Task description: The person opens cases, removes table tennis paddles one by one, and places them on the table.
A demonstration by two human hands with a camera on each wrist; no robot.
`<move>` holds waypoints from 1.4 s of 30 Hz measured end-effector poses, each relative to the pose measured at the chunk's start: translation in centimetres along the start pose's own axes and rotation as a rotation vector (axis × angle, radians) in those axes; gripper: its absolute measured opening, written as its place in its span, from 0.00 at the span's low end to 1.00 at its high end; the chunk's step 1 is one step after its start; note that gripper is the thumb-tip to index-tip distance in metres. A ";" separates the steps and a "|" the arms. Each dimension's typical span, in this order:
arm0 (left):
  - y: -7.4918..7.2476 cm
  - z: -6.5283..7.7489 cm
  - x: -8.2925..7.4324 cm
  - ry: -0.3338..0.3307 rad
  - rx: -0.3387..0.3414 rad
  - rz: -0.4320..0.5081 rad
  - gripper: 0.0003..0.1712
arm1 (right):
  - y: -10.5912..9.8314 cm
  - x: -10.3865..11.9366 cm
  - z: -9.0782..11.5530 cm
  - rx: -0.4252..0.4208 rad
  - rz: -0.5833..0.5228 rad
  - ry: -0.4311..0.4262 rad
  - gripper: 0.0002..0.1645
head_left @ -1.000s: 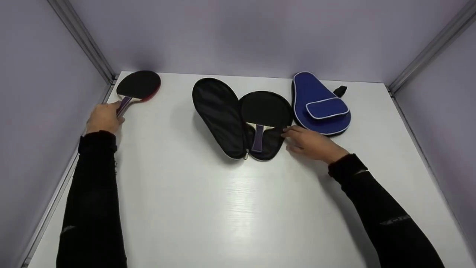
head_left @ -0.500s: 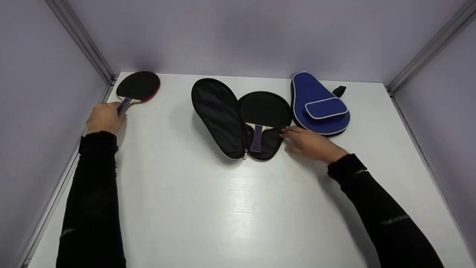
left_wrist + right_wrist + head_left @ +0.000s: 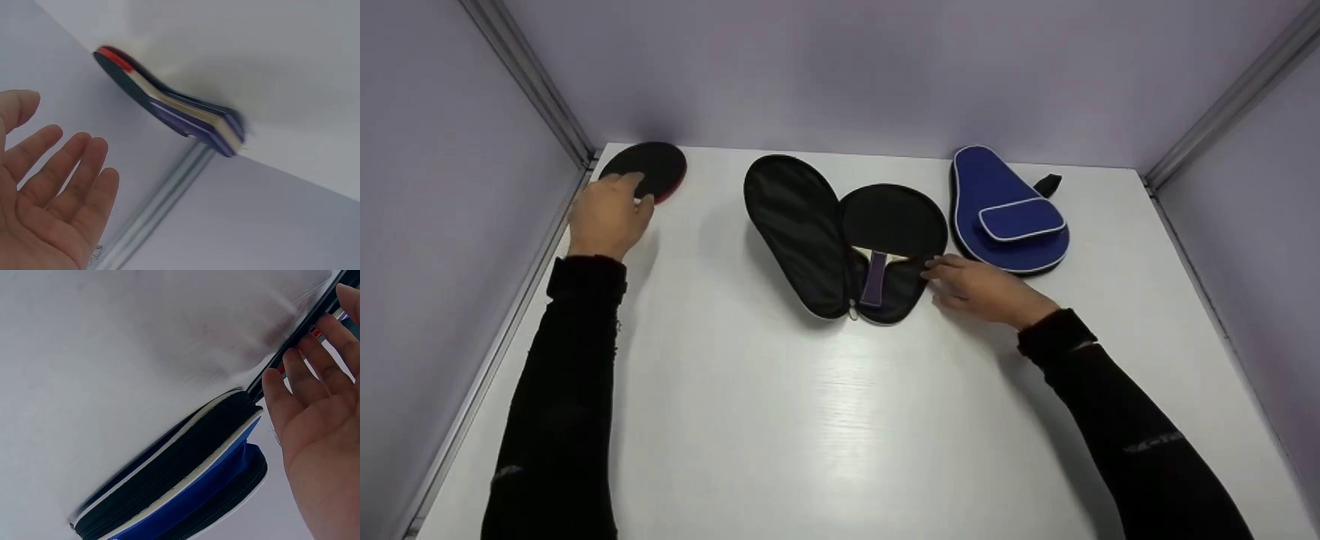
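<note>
At the far left corner, a black-and-red table tennis paddle (image 3: 666, 166) lies on the table (image 3: 780, 420). My left hand (image 3: 610, 217) is over its handle, hiding it in the head view. The left wrist view shows that handle (image 3: 194, 115) apart from my spread fingers (image 3: 84, 174). In the middle, a black zippered paddle case (image 3: 802, 236) is laid open, its flap to the left. A second paddle (image 3: 894, 217) with a purple handle rests in its right half. The fingertips of my right hand (image 3: 990, 291), loosely extended, touch this case's right edge (image 3: 284, 351).
A blue paddle case (image 3: 997, 184) with white piping and a front pocket (image 3: 1020, 219) lies closed, right beside the black one. Its black strap (image 3: 1047, 185) sticks out. Pale walls (image 3: 870, 75) enclose the table at the back and both sides.
My left hand has let go of the left paddle's handle and moved up and right over it, fingers opened. The right hand stays at the black case's edge.
</note>
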State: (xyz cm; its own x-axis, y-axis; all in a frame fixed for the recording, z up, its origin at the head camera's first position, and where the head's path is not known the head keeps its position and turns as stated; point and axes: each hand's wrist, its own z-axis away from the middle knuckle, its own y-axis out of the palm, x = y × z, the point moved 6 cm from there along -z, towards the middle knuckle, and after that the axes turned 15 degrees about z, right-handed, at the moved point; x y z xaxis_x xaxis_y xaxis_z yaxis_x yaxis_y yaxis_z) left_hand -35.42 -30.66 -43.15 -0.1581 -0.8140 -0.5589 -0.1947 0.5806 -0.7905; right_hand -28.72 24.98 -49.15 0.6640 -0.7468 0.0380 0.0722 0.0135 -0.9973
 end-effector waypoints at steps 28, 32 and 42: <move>3.5 1.0 -13.6 0.316 -0.056 -0.008 0.26 | 0.0 -0.1 -0.1 0.006 0.013 0.006 0.29; 4.0 1.5 -15.3 0.373 -0.057 -0.017 0.26 | 0.0 0.0 -0.2 0.000 0.014 -0.001 0.28; 6.3 2.9 -18.6 0.440 0.009 -0.062 0.26 | 0.1 -0.1 -0.2 0.003 0.011 0.007 0.28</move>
State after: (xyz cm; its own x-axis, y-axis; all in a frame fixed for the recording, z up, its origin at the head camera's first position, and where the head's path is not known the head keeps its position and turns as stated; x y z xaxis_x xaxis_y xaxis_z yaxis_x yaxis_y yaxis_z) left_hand -30.84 -11.94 -38.44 -0.5435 -0.7619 -0.3525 -0.2087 0.5293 -0.8224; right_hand -28.94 24.88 -49.28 0.6599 -0.7509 0.0268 0.0676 0.0238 -0.9974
